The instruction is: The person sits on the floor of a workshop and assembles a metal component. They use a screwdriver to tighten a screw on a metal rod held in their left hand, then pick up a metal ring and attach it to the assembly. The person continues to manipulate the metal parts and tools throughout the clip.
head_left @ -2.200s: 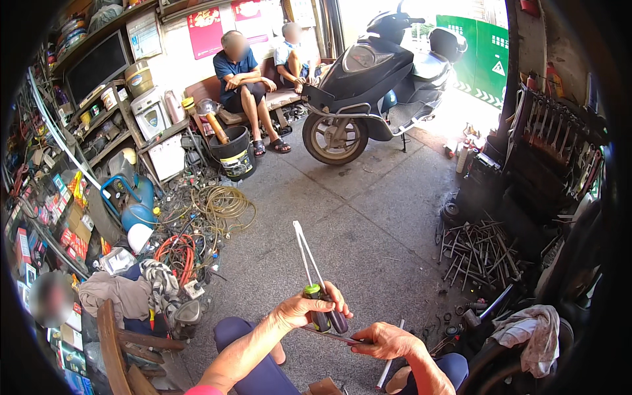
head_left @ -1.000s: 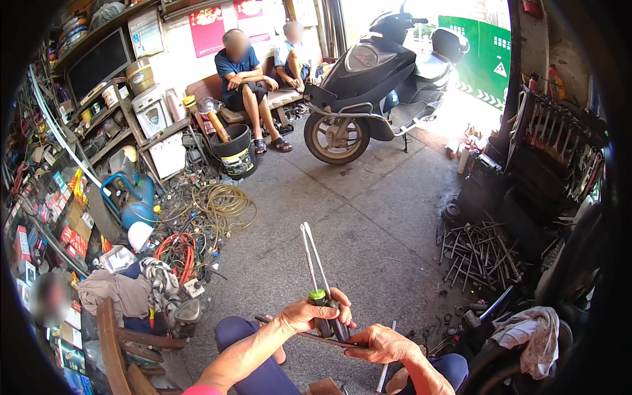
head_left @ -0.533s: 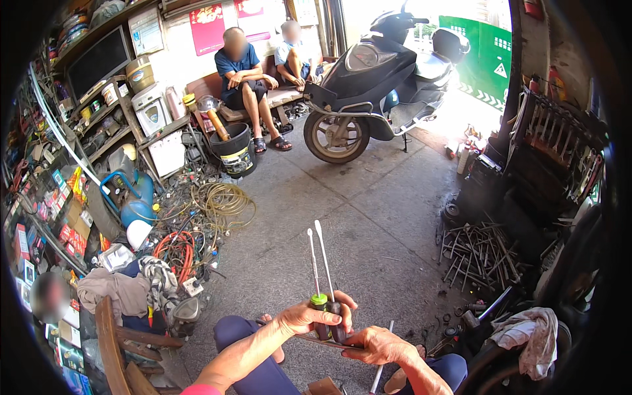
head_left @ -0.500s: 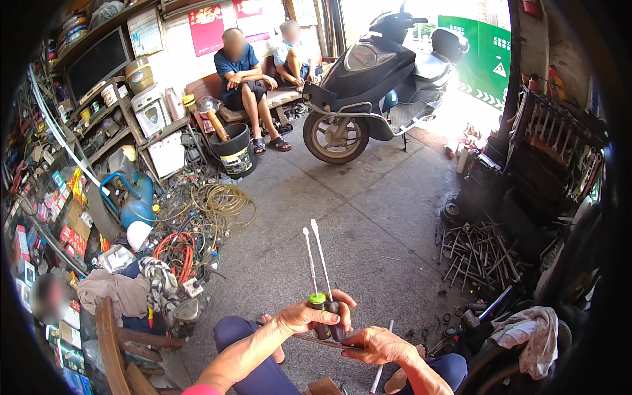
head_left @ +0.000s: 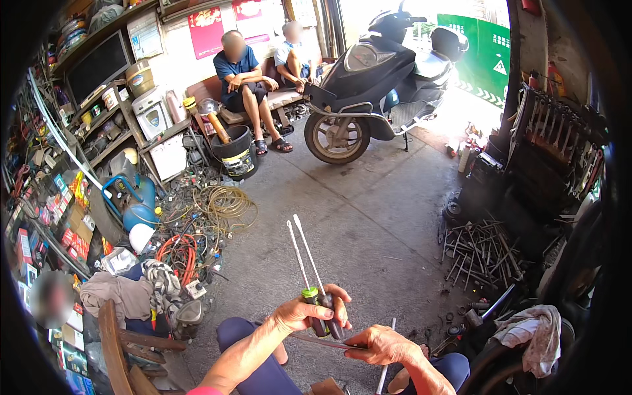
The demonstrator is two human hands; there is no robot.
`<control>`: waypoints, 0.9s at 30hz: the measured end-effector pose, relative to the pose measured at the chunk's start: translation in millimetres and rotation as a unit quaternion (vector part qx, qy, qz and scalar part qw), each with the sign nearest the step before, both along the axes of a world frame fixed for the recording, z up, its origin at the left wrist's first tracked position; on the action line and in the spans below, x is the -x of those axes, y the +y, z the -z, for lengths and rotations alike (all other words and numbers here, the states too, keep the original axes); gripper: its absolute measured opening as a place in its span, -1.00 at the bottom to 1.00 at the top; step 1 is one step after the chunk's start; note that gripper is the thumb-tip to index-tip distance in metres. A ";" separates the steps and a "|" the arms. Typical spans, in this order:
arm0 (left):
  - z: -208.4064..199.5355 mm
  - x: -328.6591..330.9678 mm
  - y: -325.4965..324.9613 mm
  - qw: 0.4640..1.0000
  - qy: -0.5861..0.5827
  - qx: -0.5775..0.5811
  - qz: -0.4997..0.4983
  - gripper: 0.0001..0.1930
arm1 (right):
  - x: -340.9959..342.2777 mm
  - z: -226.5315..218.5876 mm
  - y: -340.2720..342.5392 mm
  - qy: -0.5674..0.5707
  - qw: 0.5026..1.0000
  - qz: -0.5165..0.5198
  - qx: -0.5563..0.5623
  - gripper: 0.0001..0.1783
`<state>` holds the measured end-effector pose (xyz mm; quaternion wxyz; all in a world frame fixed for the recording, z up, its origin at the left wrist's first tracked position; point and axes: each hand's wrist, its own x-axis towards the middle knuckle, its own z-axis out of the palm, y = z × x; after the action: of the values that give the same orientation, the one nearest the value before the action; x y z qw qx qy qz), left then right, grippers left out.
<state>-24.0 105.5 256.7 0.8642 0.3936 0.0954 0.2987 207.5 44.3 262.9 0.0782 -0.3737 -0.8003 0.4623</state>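
Note:
My left hand (head_left: 294, 316) is closed around the handles of two long screwdrivers, shafts pointing up and leaning left. One screwdriver (head_left: 309, 293) has a green-topped dark handle; the other screwdriver (head_left: 328, 304) has an all-dark handle. Just below and to the right, my right hand (head_left: 382, 345) pinches the end of a thin, flat, dark strip (head_left: 320, 340). This strip runs left beneath the screwdriver handles, and its exact kind is unclear. Whether my left hand also touches it is hidden. A pale metal rod (head_left: 386, 362) stands out below my right hand, between my knees.
A dark scooter (head_left: 375, 85) stands ahead, with two seated people behind it to the left. Hoses (head_left: 227, 207) and cables lie on the left floor, beside a black bucket (head_left: 238, 158). Metal rods (head_left: 484, 253) are heaped at right, near a rag-draped tyre (head_left: 520, 368). A wooden seat frame (head_left: 113, 349) is close at left.
The two screwdrivers have tipped further left, their tips shifting left and slightly up. My left hand has turned slightly with them. My right hand keeps its grip on the strip.

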 end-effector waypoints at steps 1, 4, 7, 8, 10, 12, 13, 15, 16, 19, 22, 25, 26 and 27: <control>3.4 0.0 -0.2 1.000 0.007 0.003 0.008 -0.53 | 0.0 -3.9 0.1 0.002 1.000 0.005 0.005 -0.74; 10.8 -4.1 -2.8 0.998 0.029 0.031 0.036 -0.51 | 0.7 -6.9 0.9 -0.005 1.000 -0.007 -0.006 -0.74; 12.7 -8.0 -2.4 0.995 0.062 0.011 0.072 -0.49 | 0.8 -3.6 -0.7 -0.016 0.999 -0.019 -0.023 -0.72; 12.6 -9.0 -2.7 0.994 0.073 0.002 0.083 -0.49 | 0.7 -2.5 -1.0 -0.024 0.999 -0.022 -0.026 -0.72; 9.7 -9.9 -5.3 0.994 0.074 0.017 0.077 -0.51 | -0.7 -4.6 -1.6 -0.021 0.999 -0.017 -0.031 -0.71; 9.3 -10.6 -6.3 0.995 0.071 0.017 0.062 -0.54 | -1.9 -3.9 -1.9 -0.021 0.999 -0.009 -0.032 -0.71; 9.7 -10.0 -6.6 0.996 0.068 0.009 0.050 -0.55 | -2.3 -1.2 -1.5 -0.022 0.999 -0.004 -0.030 -0.71; 8.0 -5.7 -6.2 0.998 0.059 -0.003 0.030 -0.61 | -2.4 0.2 -1.1 -0.021 0.999 0.010 -0.027 -0.71; 8.6 -3.5 -4.8 0.998 0.051 -0.009 0.019 -0.61 | -1.3 -0.9 -0.2 -0.019 0.999 0.018 -0.025 -0.71; 13.1 -0.3 -0.5 1.000 0.023 -0.006 -0.008 -0.63 | 2.4 -10.5 3.9 -0.083 0.997 0.008 -0.008 -0.70; 12.2 -0.2 -2.3 0.999 0.040 -0.011 -0.008 -0.64 | 3.5 -6.0 3.4 -0.085 0.996 0.014 -0.022 -0.71; 15.4 -1.9 -5.5 0.998 0.057 -0.003 0.010 -0.65 | 2.3 -5.6 5.0 -0.077 0.997 0.017 -0.014 -0.73; 16.7 -1.4 -5.4 0.998 0.058 -0.008 0.008 -0.65 | 2.4 -4.8 5.0 -0.076 0.997 0.019 -0.011 -0.73; 17.8 -1.0 -5.6 0.998 0.059 -0.011 0.007 -0.65 | 1.9 -3.9 4.7 -0.075 0.997 0.022 -0.008 -0.74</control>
<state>-22.9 99.8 238.9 0.8546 0.4208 0.1402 0.2702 205.6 48.9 266.8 0.0313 -0.4244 -0.7989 0.4250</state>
